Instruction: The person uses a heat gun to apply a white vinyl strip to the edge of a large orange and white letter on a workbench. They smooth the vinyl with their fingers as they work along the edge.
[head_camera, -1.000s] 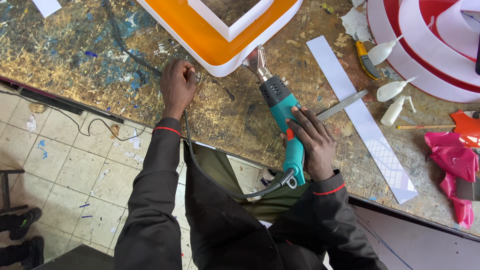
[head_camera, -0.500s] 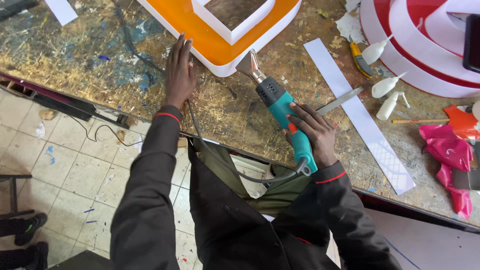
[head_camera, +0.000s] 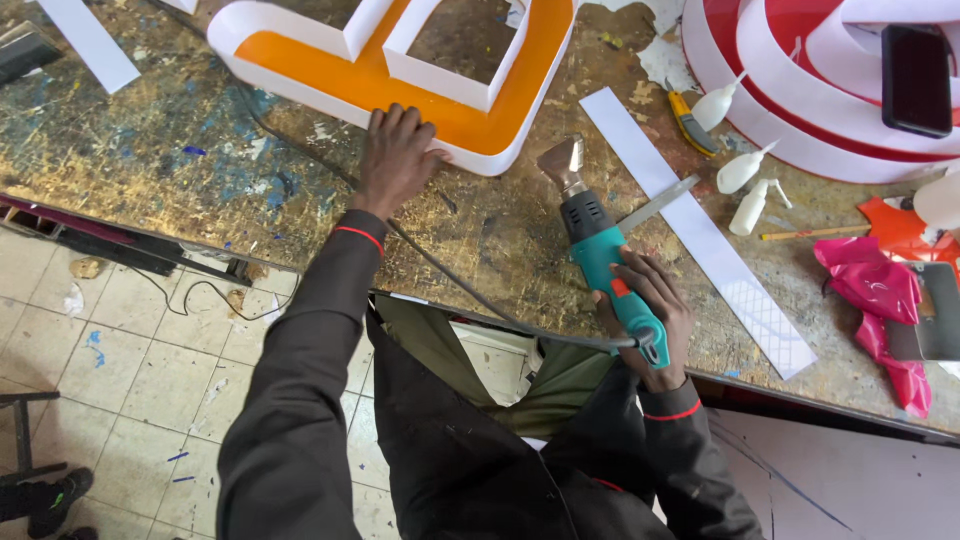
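Head view: left hand (head_camera: 395, 160) spread flat, pressing the white rim of the orange sign letter (head_camera: 400, 70) on the table (head_camera: 200, 180). Right hand (head_camera: 645, 320), grip wrapped round the teal heat gun (head_camera: 600, 250), nozzle aimed at the letter's corner. Step looks like heating the rim; next calls for closing in the nozzle steadily.

A scuffed, paint-stained workbench (head_camera: 180, 170) stands over a pale tiled floor (head_camera: 130, 370).
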